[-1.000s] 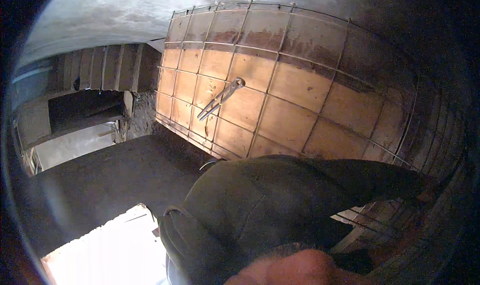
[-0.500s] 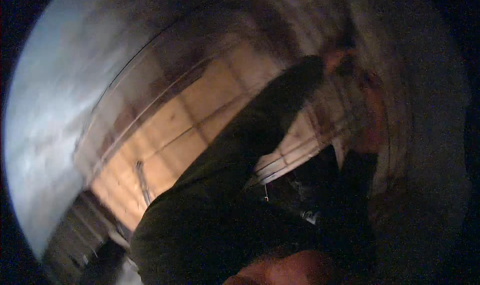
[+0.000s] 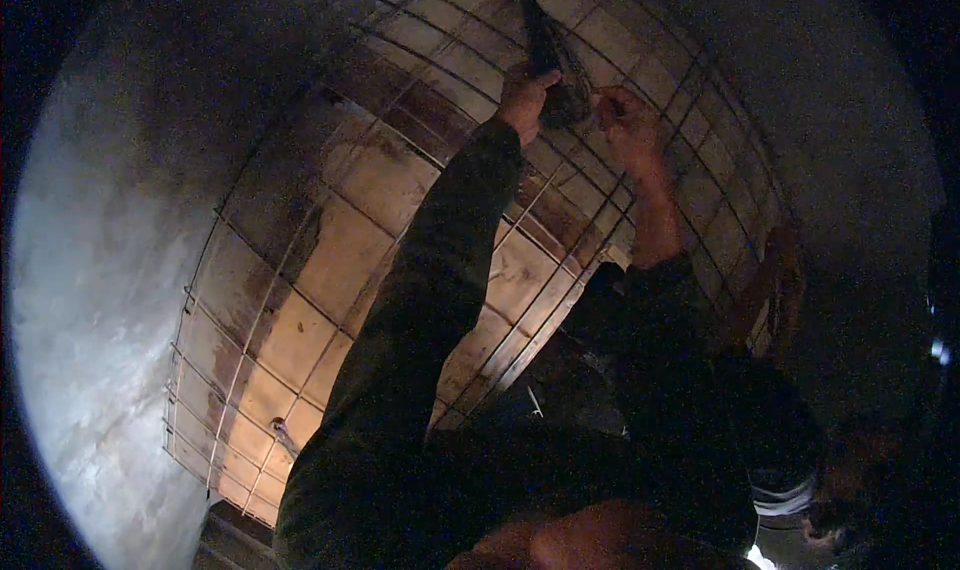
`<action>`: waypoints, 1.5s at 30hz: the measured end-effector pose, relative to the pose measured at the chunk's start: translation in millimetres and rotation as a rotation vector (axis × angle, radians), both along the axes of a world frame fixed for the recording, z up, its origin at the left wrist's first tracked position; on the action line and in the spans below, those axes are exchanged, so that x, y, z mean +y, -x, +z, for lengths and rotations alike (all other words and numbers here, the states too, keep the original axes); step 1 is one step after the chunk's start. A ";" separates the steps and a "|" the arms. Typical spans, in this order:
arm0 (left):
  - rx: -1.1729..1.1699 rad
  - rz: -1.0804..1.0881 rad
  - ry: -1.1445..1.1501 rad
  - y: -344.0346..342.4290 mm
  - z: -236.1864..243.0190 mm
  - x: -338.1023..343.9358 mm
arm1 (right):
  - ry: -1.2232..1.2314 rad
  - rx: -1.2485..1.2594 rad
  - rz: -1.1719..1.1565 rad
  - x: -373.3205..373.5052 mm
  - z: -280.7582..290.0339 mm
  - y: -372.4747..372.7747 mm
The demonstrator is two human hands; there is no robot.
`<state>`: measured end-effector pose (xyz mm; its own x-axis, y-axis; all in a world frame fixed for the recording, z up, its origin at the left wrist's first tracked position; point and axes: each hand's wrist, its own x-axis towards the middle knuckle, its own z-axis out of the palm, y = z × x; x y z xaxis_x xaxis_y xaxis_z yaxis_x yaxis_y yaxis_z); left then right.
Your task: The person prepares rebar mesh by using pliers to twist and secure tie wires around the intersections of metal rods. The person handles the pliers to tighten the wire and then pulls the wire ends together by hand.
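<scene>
Dim light, head view tilted hard; both arms in dark sleeves reach up from the lower edge toward the top of the frame. Left hand (image 3: 525,95) is curled closed, fingers wrapped on a dark tool (image 3: 560,80) that lies against the wire mesh (image 3: 300,270); the tool's exact kind is too dark to tell; a slim dark handle runs up from it toward the top edge. Right hand (image 3: 625,120) sits just beside the left, on the other side of the tool, fingers bent in at the same mesh crossing; whether it grips the tool, a wire or nothing, cannot tell. The mesh is a grid of thin steel bars lying over wooden boards (image 3: 340,260), tan and stained dark in patches; both hands meet near the mesh's upper part. A grey concrete surface (image 3: 110,270) borders the boards on the left. A small pale object (image 3: 283,432) lies on the mesh at lower left, well apart from the hands.
</scene>
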<state>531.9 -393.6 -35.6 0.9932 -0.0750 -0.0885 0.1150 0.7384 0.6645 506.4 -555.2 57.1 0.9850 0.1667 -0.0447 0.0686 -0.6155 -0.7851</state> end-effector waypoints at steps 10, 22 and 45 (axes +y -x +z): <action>-0.122 -0.014 0.000 -3.8 0.8 -12.6 | -0.120 -0.135 -0.053 -7.2 32.8 -26.8; -0.118 0.270 -0.306 4.7 3.3 -18.6 | 0.207 -0.528 0.223 22.1 25.9 35.3; 0.102 -0.037 -0.032 -45.3 -21.4 -50.1 | -0.209 -0.426 0.368 -18.1 99.5 337.0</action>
<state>577.2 -443.7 -57.0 0.9757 -0.1065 -0.1915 0.2094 0.7111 0.6712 169.4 -573.3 156.7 0.7850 0.4630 0.4116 0.5830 -0.3275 -0.7436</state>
